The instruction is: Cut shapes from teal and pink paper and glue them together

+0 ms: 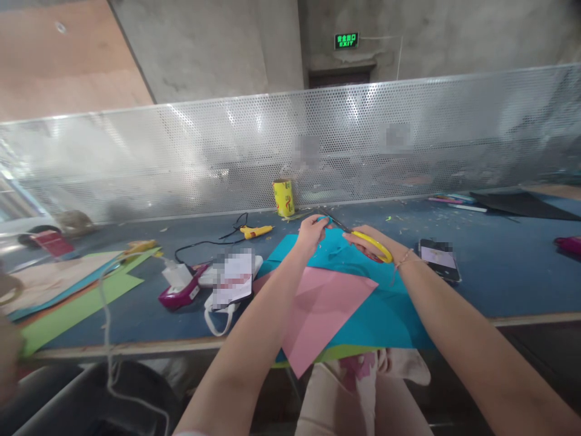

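Scissors gripped w/ R hand.

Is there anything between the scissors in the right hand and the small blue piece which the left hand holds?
Nothing visible stands between them. The scissors reach close to the blue piece in the left hand; whether they touch is unclear.

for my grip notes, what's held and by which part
Right hand holds scissors by the yellow handles. Left hand pinches a small blue piece; which part, unclear.
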`<state>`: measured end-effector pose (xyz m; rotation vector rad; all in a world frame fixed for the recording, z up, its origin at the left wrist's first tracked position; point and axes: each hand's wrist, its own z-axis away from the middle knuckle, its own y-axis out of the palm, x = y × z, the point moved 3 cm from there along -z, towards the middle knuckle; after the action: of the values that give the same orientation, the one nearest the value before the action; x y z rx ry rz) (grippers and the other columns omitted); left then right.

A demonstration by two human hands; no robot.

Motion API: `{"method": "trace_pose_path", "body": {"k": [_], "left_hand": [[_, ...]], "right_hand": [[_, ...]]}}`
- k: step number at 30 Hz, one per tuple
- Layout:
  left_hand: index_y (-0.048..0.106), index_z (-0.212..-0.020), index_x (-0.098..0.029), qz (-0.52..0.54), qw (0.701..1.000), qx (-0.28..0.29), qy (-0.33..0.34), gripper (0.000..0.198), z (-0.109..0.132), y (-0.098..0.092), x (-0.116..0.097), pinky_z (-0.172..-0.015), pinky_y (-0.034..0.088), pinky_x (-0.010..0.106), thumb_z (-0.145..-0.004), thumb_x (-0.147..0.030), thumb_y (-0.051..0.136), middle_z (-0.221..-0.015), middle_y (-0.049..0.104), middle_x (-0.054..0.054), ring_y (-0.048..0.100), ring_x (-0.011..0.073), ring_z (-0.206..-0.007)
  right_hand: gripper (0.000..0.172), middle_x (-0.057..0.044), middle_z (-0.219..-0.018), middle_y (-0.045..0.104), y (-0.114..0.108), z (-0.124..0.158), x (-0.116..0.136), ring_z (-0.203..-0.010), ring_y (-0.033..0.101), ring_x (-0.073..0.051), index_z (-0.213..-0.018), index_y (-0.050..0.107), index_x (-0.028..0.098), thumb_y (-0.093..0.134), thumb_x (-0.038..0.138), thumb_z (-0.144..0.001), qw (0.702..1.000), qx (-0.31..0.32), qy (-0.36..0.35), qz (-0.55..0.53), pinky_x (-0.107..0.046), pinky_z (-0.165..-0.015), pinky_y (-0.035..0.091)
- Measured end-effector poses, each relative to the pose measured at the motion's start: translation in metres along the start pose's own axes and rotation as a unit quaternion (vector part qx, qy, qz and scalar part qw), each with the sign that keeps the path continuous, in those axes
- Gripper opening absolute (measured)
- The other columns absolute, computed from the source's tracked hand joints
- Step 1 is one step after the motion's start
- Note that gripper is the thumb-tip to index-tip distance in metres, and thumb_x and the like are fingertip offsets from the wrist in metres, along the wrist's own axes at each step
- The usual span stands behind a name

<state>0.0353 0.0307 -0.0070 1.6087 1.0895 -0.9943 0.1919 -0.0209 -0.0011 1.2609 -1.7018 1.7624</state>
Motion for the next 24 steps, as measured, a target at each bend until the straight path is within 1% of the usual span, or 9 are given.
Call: {"method": "trace_pose_path", "body": {"k": [3,6,12,14,20,22,24], "left_hand": [[0.053,-0.059,-0.014,-0.011,1.000,0.023,0.005,0.015,-0.002,-0.001,0.001,-0.034,0.016,0.019,-0.066,-0.023,0.062,-0.050,0.053,-0.002,0.027,0.0008,-0.033],[0.053,-0.058,-0.014,-0.019,0.999,0.033,0.003,0.016,-0.002,-0.002,0.001,-0.034,0.016,0.018,-0.066,-0.024,0.063,-0.048,0.052,-0.003,0.026,0.0005,-0.032],[0.053,-0.062,-0.015,-0.018,0.999,0.044,-0.021,0.014,-0.002,-0.003,0.000,-0.033,0.014,0.018,-0.064,-0.022,0.065,-0.051,0.056,-0.001,0.026,0.0003,-0.032],[0.053,-0.063,-0.015,-0.021,0.998,0.048,-0.026,0.014,-0.002,-0.003,0.000,-0.033,0.014,0.019,-0.064,-0.021,0.065,-0.051,0.057,-0.001,0.025,0.0003,-0.031],[0.054,-0.066,-0.015,-0.040,0.998,0.035,-0.036,0.012,-0.002,-0.004,0.002,-0.033,0.013,0.019,-0.064,-0.020,0.065,-0.051,0.058,-0.001,0.024,0.0003,-0.029],[0.055,-0.066,-0.015,-0.042,0.998,0.032,-0.035,0.012,-0.003,-0.005,0.003,-0.034,0.013,0.020,-0.064,-0.021,0.065,-0.051,0.058,-0.001,0.024,0.0004,-0.030],[0.057,-0.064,-0.014,-0.040,0.998,0.023,-0.033,0.013,-0.004,-0.006,0.004,-0.035,0.013,0.020,-0.063,-0.021,0.067,-0.045,0.052,-0.003,0.024,0.0007,-0.031]], "right_hand": [[0.041,0.007,-0.041,0.038,-0.003,0.000,-0.001,-0.028,0.033,-0.005,-0.061,0.043,0.019,0.053,0.057,-0.074,1.000,0.002,0.008,0.015,-0.018,-0.026,0.024],[0.040,0.007,-0.042,0.039,-0.005,0.000,-0.002,-0.028,0.032,-0.005,-0.063,0.045,0.019,0.054,0.057,-0.073,1.000,0.003,0.025,0.015,-0.018,-0.025,0.024],[0.041,0.007,-0.038,0.039,-0.011,-0.001,-0.004,-0.026,0.034,-0.005,-0.057,0.042,0.019,0.061,0.053,-0.067,0.999,-0.004,0.035,0.039,-0.018,-0.025,0.023],[0.040,0.007,-0.038,0.040,-0.013,-0.002,-0.006,-0.026,0.034,-0.005,-0.057,0.043,0.019,0.063,0.052,-0.066,0.998,-0.005,0.043,0.046,-0.018,-0.025,0.024],[0.035,0.005,-0.036,0.042,-0.015,-0.006,-0.011,-0.026,0.037,-0.007,-0.058,0.048,0.018,0.061,0.050,-0.067,0.996,0.001,0.045,0.076,-0.019,-0.026,0.025],[0.034,0.005,-0.037,0.042,-0.016,-0.008,-0.012,-0.027,0.037,-0.008,-0.059,0.049,0.018,0.059,0.049,-0.068,0.995,-0.009,0.039,0.086,-0.019,-0.027,0.024],[0.033,0.004,-0.039,0.042,-0.018,-0.010,-0.013,-0.030,0.039,-0.008,-0.058,0.050,0.018,0.058,0.047,-0.069,0.994,-0.038,0.016,0.099,-0.019,-0.029,0.024]]}}
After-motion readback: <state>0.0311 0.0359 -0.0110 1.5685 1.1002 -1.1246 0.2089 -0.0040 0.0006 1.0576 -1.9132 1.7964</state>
